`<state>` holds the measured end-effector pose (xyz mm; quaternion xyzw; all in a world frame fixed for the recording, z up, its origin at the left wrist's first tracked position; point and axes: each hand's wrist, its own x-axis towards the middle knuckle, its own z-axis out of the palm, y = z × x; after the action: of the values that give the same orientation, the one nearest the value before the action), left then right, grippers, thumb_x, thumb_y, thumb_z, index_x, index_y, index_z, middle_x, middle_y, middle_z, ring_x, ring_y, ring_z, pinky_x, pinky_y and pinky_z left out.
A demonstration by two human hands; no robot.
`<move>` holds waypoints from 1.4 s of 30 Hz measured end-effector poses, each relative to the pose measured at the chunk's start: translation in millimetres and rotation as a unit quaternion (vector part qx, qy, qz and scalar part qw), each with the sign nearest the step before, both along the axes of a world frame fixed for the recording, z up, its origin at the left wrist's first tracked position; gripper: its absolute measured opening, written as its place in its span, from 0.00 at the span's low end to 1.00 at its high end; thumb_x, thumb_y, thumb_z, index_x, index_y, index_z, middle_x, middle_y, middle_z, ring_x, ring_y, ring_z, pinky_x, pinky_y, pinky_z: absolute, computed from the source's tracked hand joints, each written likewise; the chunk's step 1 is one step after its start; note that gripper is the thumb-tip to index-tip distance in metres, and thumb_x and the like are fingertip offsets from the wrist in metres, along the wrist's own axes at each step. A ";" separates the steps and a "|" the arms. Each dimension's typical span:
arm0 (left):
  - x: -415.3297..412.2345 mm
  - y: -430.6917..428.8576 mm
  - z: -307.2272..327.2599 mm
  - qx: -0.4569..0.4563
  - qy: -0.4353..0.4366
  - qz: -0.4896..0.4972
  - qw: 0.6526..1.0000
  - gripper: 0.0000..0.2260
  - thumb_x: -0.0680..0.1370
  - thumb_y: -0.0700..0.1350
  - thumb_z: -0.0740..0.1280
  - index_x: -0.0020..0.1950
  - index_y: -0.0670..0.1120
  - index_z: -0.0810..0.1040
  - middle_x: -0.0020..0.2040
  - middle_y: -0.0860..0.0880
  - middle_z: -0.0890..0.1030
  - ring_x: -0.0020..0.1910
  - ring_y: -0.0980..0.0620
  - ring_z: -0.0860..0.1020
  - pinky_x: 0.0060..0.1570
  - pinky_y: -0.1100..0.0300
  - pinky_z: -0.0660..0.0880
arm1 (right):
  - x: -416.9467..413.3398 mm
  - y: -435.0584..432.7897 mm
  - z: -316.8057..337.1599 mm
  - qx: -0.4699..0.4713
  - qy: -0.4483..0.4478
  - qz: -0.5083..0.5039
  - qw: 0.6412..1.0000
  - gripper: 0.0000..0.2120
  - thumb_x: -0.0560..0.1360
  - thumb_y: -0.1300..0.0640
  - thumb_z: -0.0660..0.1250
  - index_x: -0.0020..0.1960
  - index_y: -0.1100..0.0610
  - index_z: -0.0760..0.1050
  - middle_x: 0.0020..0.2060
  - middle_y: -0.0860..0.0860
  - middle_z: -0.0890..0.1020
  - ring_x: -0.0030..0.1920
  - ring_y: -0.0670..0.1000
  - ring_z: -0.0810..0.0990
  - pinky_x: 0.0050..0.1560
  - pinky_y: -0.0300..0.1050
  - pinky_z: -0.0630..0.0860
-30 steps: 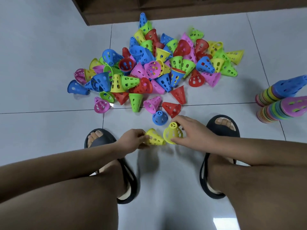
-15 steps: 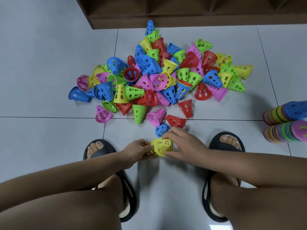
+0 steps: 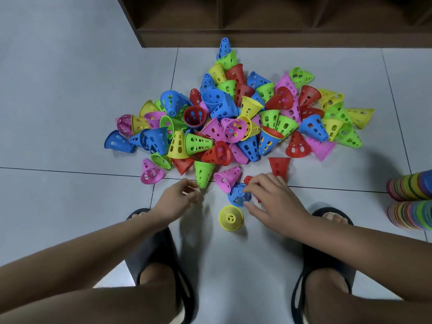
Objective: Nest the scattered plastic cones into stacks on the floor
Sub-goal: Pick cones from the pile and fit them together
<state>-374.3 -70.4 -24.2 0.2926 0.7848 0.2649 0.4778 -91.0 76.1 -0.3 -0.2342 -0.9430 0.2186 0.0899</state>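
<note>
Pair of yellow cones (image 3: pixel 231 218), nested between both hands a moment ago, now released upright on floor (image 3: pixel 70 206), starting a stack; right hand (image 3: pixel 273 202) grips blue cone (image 3: pixel 237 197); left hand (image 3: pixel 180 197), blurred, grasp unclear, nears green cone (image 3: pixel 203 174).

Shelf (image 3: pixel 280 31): dark brown wood, along the top edge. Open compartments split by upright dividers, base on the tiles.
Tiles (image 3: pixel 70 78): pale grey, glossy, thin dark grout lines.
Left slipper (image 3: pixel 159 246), right slipper (image 3: pixel 327 260): black, open-toed, toes showing, well apart, both pointing toward the shelf.
</note>
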 end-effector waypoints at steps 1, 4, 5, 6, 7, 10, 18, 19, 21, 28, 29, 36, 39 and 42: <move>-12.2 3.6 3.8 0.015 0.047 -0.019 0.999 0.04 0.83 0.45 0.71 0.56 0.53 0.81 0.48 0.54 0.88 0.47 0.51 0.87 0.52 0.48 0.84 | 1.0 5.1 -1.6 0.012 -0.008 -0.011 1.000 0.13 0.79 0.47 0.69 0.60 0.51 0.79 0.56 0.48 0.75 0.55 0.55 0.75 0.55 0.53 0.72; -42.3 12.3 20.6 0.062 0.182 -0.040 0.981 0.03 0.82 0.46 0.71 0.54 0.53 0.82 0.48 0.57 0.86 0.47 0.58 0.84 0.51 0.55 0.81 | 5.4 13.2 -10.4 0.016 -0.047 -0.034 0.998 0.14 0.80 0.47 0.69 0.64 0.49 0.78 0.58 0.48 0.75 0.57 0.54 0.74 0.57 0.55 0.73; -49.4 14.4 27.1 0.071 0.202 -0.030 0.976 0.03 0.81 0.45 0.71 0.52 0.53 0.82 0.45 0.56 0.86 0.44 0.58 0.84 0.48 0.55 0.81 | 6.8 13.8 -13.5 0.014 -0.060 -0.039 0.997 0.15 0.80 0.47 0.68 0.65 0.49 0.78 0.59 0.48 0.74 0.57 0.55 0.74 0.57 0.56 0.74; -55.3 15.5 32.8 0.073 0.207 -0.024 0.975 0.03 0.80 0.44 0.71 0.49 0.53 0.82 0.41 0.55 0.86 0.40 0.57 0.84 0.46 0.54 0.81 | 7.9 14.1 -15.9 0.012 -0.070 -0.042 0.997 0.15 0.80 0.46 0.68 0.65 0.49 0.78 0.59 0.49 0.74 0.57 0.55 0.74 0.57 0.56 0.75; -60.2 15.5 37.9 0.071 0.202 -0.023 0.976 0.04 0.80 0.44 0.71 0.46 0.51 0.82 0.38 0.53 0.85 0.37 0.55 0.84 0.43 0.53 0.81 | 8.8 14.3 -17.6 0.012 -0.076 -0.045 0.996 0.16 0.80 0.46 0.69 0.65 0.49 0.78 0.59 0.49 0.75 0.57 0.55 0.75 0.57 0.56 0.75; -73.9 8.5 44.2 0.075 0.220 -0.014 0.972 0.07 0.80 0.46 0.72 0.42 0.48 0.81 0.34 0.50 0.83 0.34 0.48 0.81 0.41 0.50 0.79 | 11.9 16.1 -21.1 0.015 -0.100 -0.046 0.994 0.17 0.79 0.45 0.69 0.65 0.50 0.77 0.59 0.49 0.75 0.56 0.55 0.75 0.57 0.55 0.76; -118.5 -3.9 20.1 0.007 0.347 0.060 0.936 0.15 0.80 0.55 0.72 0.61 0.47 0.79 0.57 0.47 0.78 0.52 0.45 0.80 0.50 0.50 0.75 | 15.4 26.5 -24.2 -0.031 -0.178 -0.073 0.981 0.21 0.76 0.43 0.73 0.63 0.50 0.72 0.56 0.50 0.74 0.52 0.56 0.75 0.52 0.53 0.78; -121.3 -4.8 15.3 -0.028 0.330 0.062 0.942 0.20 0.80 0.57 0.73 0.65 0.46 0.77 0.60 0.45 0.77 0.55 0.44 0.79 0.53 0.48 0.77 | 14.2 27.1 -23.0 -0.043 -0.198 -0.078 0.976 0.22 0.75 0.43 0.73 0.63 0.50 0.71 0.56 0.50 0.74 0.53 0.56 0.76 0.51 0.53 0.78; -122.3 -7.1 7.5 -0.086 0.295 0.060 0.950 0.28 0.77 0.60 0.74 0.70 0.46 0.74 0.63 0.41 0.77 0.57 0.42 0.79 0.53 0.47 0.78 | 14.2 27.0 -22.2 -0.063 -0.236 -0.092 0.965 0.25 0.73 0.45 0.74 0.64 0.50 0.69 0.56 0.51 0.74 0.56 0.57 0.77 0.53 0.52 0.77; -111.3 -13.9 2.1 -0.169 0.182 0.108 0.963 0.33 0.73 0.56 0.78 0.72 0.46 0.70 0.59 0.40 0.81 0.50 0.42 0.81 0.44 0.51 0.78 | 19.2 23.3 -23.7 -0.141 -0.256 -0.141 0.946 0.30 0.70 0.47 0.74 0.70 0.51 0.71 0.59 0.50 0.72 0.62 0.56 0.74 0.59 0.52 0.77; -107.7 -15.3 4.4 -0.168 0.187 0.096 0.963 0.33 0.73 0.56 0.79 0.72 0.46 0.70 0.58 0.41 0.82 0.50 0.43 0.81 0.43 0.51 0.77 | 17.6 22.8 -20.8 -0.159 -0.230 -0.154 0.948 0.27 0.70 0.47 0.73 0.66 0.51 0.72 0.56 0.49 0.71 0.60 0.55 0.75 0.57 0.53 0.78; -66.6 -21.8 36.4 -0.008 0.271 -0.042 0.962 0.19 0.76 0.58 0.76 0.62 0.54 0.76 0.53 0.54 0.82 0.49 0.51 0.82 0.43 0.52 0.79 | -4.0 9.0 22.7 -0.210 -0.002 -0.135 0.968 0.17 0.70 0.48 0.75 0.58 0.44 0.77 0.49 0.39 0.77 0.53 0.46 0.76 0.59 0.54 0.74; -44.3 -19.7 56.3 0.070 0.218 -0.059 0.972 0.18 0.75 0.54 0.78 0.62 0.59 0.76 0.54 0.59 0.82 0.51 0.54 0.82 0.48 0.49 0.83 | -12.8 0.6 37.7 -0.231 0.008 -0.099 0.968 0.21 0.70 0.43 0.79 0.61 0.40 0.78 0.51 0.34 0.78 0.57 0.42 0.74 0.62 0.50 0.72; -22.3 -15.1 73.3 0.135 0.204 -0.072 0.967 0.22 0.74 0.50 0.80 0.65 0.60 0.77 0.57 0.63 0.81 0.57 0.55 0.80 0.54 0.51 0.80 | -17.9 -4.4 42.2 -0.287 0.002 -0.088 0.954 0.27 0.67 0.40 0.81 0.65 0.38 0.79 0.52 0.35 0.78 0.60 0.42 0.76 0.64 0.42 0.73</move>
<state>-396.6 -85.5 49.2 0.4584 0.7991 0.2682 0.2817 -108.9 71.7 41.9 -0.3316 -0.8160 0.4718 0.0399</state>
